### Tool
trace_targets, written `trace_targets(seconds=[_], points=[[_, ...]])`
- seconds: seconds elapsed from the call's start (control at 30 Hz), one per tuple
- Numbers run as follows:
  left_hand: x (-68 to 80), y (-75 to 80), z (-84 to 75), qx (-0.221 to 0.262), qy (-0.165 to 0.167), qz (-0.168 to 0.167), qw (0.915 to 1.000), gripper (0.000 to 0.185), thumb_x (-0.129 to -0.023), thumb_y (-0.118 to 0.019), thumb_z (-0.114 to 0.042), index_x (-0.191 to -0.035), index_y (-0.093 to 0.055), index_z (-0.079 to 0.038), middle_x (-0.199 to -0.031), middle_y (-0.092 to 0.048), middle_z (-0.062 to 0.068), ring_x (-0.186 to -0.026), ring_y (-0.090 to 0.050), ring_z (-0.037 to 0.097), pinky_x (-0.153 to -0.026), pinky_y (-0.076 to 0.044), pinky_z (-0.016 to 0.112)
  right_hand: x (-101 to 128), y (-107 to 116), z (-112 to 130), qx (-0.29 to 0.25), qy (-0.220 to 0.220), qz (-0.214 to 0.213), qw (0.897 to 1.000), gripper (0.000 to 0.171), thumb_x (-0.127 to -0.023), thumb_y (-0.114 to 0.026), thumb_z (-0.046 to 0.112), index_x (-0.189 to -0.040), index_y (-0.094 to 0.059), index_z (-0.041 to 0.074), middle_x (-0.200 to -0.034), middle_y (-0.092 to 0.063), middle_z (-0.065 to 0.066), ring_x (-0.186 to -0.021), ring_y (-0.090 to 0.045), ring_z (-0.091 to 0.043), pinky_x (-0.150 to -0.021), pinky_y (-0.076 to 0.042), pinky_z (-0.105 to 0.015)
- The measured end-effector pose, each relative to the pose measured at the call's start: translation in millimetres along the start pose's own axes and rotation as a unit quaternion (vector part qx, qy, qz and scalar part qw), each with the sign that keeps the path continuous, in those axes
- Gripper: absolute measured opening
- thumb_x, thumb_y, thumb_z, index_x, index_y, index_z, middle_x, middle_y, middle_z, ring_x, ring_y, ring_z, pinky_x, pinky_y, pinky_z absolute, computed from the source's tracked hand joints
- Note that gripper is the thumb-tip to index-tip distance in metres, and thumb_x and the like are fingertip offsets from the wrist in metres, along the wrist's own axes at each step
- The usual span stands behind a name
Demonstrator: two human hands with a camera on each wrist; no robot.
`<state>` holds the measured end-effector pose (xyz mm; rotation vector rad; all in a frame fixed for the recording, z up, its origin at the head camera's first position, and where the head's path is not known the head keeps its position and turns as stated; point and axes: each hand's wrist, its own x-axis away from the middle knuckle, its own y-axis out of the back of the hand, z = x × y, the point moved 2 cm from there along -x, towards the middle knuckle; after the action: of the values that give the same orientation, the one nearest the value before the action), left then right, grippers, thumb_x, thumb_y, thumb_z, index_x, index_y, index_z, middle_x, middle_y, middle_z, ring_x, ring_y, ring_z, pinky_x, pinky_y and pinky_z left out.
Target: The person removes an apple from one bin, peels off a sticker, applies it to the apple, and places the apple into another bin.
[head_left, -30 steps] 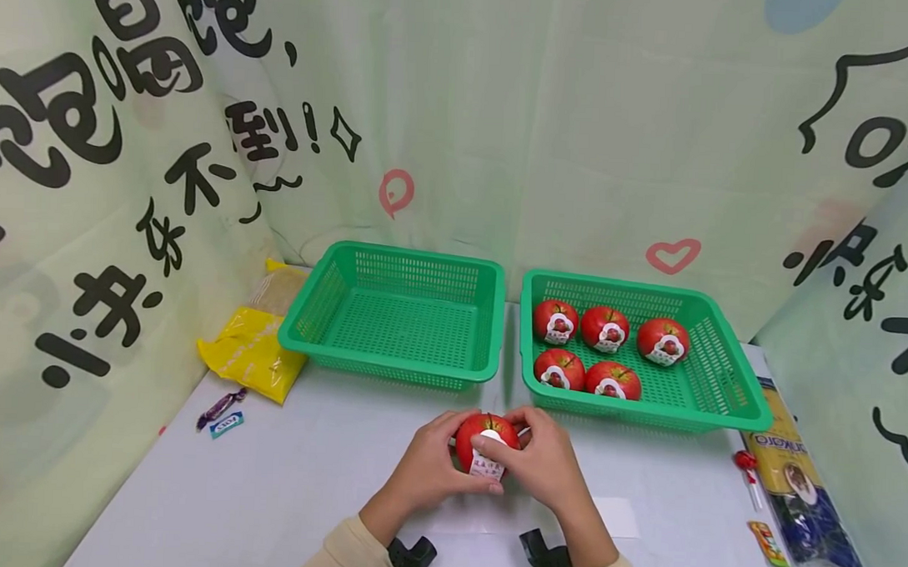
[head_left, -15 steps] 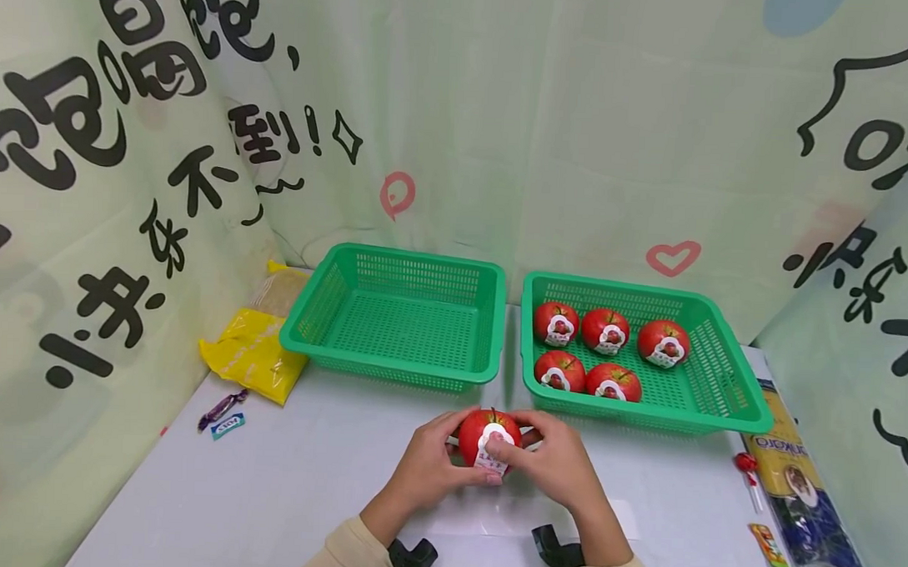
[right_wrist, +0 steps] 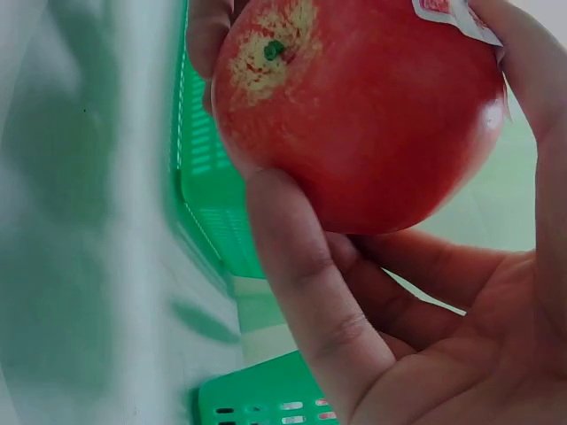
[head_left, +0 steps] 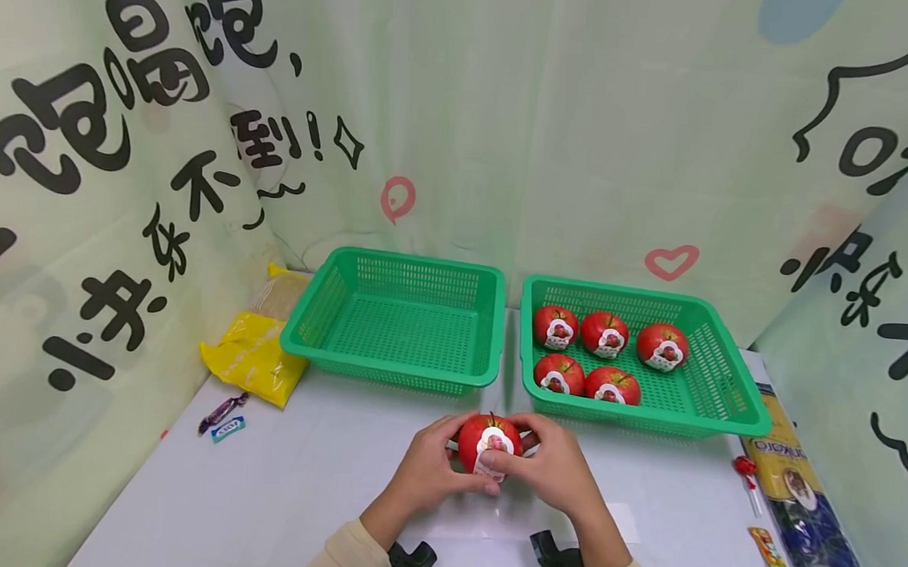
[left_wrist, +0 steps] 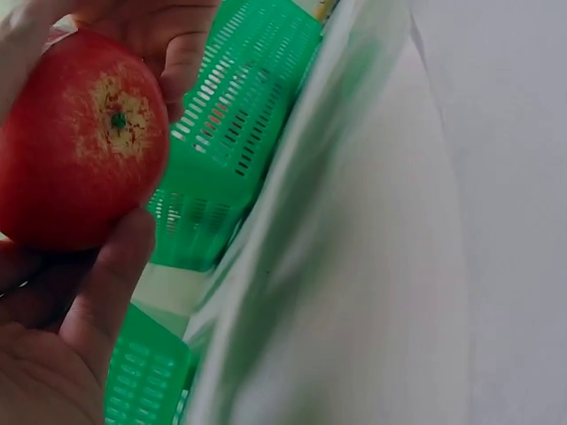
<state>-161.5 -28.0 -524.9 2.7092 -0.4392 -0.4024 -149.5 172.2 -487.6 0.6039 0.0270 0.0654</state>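
Holding: both hands curl around one red apple [head_left: 489, 442] just above the counter [head_left: 304, 487], near its front edge.
Left hand [head_left: 428, 466]: fingers wrap the apple's left side.
Right hand [head_left: 553, 466]: thumb presses the white sticker [head_left: 493, 443].
Behind: one bare green basket [head_left: 393, 315]; another basket [head_left: 721, 385] holding five apples [head_left: 609, 356].

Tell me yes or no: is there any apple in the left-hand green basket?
No: in the head view the left basket shows only bare mesh, while five stickered apples sit in the right basket.
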Motion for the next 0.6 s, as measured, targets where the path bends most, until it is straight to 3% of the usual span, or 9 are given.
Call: trace_targets(seconds=[0.27, 0.6], points=[[1.2, 0.1, -1.3, -0.008, -0.011, -0.014, 0.9998, 0.087, -0.068, -0.102, -0.034, -0.143, -0.064, -0.010, -0.124, -0.072, 0.002, -0.106, -0.067, 0.011, -0.081, -0.061, 0.022, 0.8, -3.2, 1.7, 0.007, 0.011, 0.004, 1.000, 0.069, -0.074, -0.094, 0.044, -0.129, -0.072, 0.010, -0.111, -0.073, -0.003, -0.088, -0.064, -0.014, -0.067, -0.055, -0.026], [2.5, -4.2, -4.3, 0.005, -0.037, -0.012, 0.9992, 0.091, -0.067, -0.103, -0.030, -0.145, -0.062, -0.007, -0.128, -0.072, 0.002, -0.110, -0.068, 0.012, -0.082, -0.062, 0.022, 7.7, 3.2, 3.4, 0.037, 0.059, -0.004, 0.998, 0.065, -0.074, -0.094, 0.047, -0.127, -0.073, 0.017, -0.116, -0.073, 0.001, -0.093, -0.065, -0.011, -0.075, -0.058, -0.024]])
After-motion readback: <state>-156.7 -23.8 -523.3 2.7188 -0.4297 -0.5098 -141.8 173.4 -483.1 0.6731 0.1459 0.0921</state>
